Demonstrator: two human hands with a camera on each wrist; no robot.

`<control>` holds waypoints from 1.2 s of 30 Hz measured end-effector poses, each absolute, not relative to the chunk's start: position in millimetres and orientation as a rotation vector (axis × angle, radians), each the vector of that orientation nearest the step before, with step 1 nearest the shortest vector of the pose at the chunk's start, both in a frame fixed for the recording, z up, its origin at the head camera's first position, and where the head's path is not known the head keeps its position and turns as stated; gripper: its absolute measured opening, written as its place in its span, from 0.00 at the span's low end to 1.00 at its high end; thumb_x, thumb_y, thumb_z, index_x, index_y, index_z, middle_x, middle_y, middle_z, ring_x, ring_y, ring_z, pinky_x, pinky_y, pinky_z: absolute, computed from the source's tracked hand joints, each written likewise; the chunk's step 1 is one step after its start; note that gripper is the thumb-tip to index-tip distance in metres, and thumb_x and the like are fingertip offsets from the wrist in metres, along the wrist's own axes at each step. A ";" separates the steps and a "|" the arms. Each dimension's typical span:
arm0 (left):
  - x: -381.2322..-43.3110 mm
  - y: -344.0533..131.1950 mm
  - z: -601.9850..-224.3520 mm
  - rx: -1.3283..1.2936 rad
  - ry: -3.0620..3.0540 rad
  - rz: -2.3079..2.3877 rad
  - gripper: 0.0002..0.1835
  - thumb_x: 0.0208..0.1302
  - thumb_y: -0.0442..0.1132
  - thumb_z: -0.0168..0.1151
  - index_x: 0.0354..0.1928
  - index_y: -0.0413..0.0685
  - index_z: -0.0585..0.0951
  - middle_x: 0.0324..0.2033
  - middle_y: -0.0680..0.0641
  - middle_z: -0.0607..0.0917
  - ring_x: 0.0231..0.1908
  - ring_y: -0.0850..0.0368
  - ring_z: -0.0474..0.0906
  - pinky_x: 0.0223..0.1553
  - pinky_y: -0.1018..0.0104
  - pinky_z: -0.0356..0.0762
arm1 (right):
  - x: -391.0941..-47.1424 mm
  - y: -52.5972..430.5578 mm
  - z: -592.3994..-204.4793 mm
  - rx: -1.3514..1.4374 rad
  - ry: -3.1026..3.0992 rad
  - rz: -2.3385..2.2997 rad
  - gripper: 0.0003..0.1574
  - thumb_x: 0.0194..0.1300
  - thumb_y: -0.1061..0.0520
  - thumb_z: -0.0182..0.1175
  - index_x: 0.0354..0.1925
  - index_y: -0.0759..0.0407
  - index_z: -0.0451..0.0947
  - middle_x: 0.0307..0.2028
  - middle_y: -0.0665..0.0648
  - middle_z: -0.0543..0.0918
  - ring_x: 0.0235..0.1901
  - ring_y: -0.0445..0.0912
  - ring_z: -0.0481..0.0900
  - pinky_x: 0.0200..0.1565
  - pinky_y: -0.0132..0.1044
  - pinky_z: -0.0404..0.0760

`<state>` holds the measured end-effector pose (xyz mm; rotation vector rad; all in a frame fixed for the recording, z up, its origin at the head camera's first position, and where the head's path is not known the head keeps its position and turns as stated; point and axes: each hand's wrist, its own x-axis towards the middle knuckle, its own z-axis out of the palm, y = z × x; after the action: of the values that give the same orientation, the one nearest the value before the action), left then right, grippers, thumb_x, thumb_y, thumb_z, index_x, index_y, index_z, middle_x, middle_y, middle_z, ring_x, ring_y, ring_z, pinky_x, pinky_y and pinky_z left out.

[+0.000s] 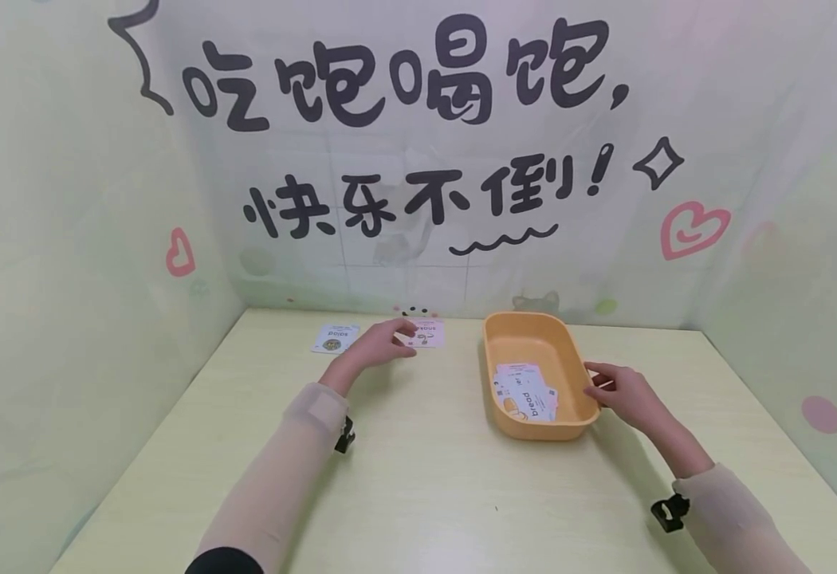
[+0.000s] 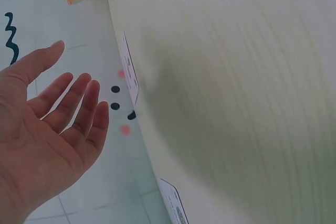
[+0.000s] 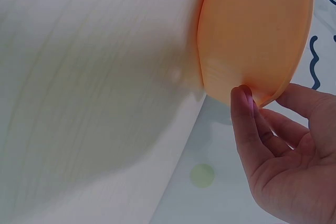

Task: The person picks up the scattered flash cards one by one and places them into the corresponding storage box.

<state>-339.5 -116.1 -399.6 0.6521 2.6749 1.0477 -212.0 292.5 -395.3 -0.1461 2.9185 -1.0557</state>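
Note:
My left hand [image 1: 380, 344] hovers above the table, fingers spread and slightly bent, with nothing in them. A pinkish card [image 1: 430, 335] lies flat by its fingertips, partly hidden by them; a white card [image 1: 334, 338] marked "salad" lies to its left. In the left wrist view the palm [image 2: 52, 140] shows bare, apart from the pinkish card [image 2: 129, 72]. My right hand [image 1: 628, 392] pinches the right rim of an orange plastic tray [image 1: 578, 351], thumb on one side and fingers on the other. Several overlapping cards [image 1: 526, 391], one marked "bread", lie inside the tray's near half.
A pale wood-grain table [image 1: 418, 478] carries everything. Behind it stands a backdrop [image 1: 404, 231] with large dark lettering, and the tray's far end is close to that backdrop. Side panels rise at left and right.

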 end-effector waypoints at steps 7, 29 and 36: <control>-351.5 -144.8 -407.5 0.569 2.734 0.992 0.26 0.69 0.39 0.59 0.66 0.36 0.71 0.64 0.36 0.76 0.62 0.39 0.75 0.64 0.49 0.75 | -211.8 293.4 -396.1 -0.138 2.911 -1.064 0.33 0.66 0.63 0.61 0.65 0.77 0.67 0.45 0.74 0.82 0.40 0.54 0.85 0.35 0.42 0.87; -344.1 -185.3 -419.1 0.024 2.908 0.437 0.23 0.65 0.39 0.51 0.61 0.38 0.72 0.60 0.27 0.67 0.63 0.28 0.59 0.68 0.21 0.41 | -212.1 293.5 -394.5 -0.148 2.911 -1.066 0.32 0.66 0.63 0.62 0.64 0.78 0.67 0.44 0.74 0.83 0.39 0.55 0.85 0.34 0.41 0.87; -343.7 -188.7 -418.8 0.086 2.880 0.520 0.18 0.66 0.40 0.58 0.56 0.41 0.73 0.61 0.29 0.66 0.62 0.31 0.58 0.64 0.28 0.57 | -212.8 293.5 -394.7 -0.147 2.905 -1.066 0.33 0.66 0.63 0.62 0.64 0.78 0.67 0.44 0.74 0.83 0.39 0.54 0.85 0.34 0.42 0.87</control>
<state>-343.7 -188.7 -418.8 0.0865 2.8802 0.5197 -212.8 293.5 -394.7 -0.1471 2.9051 -1.0661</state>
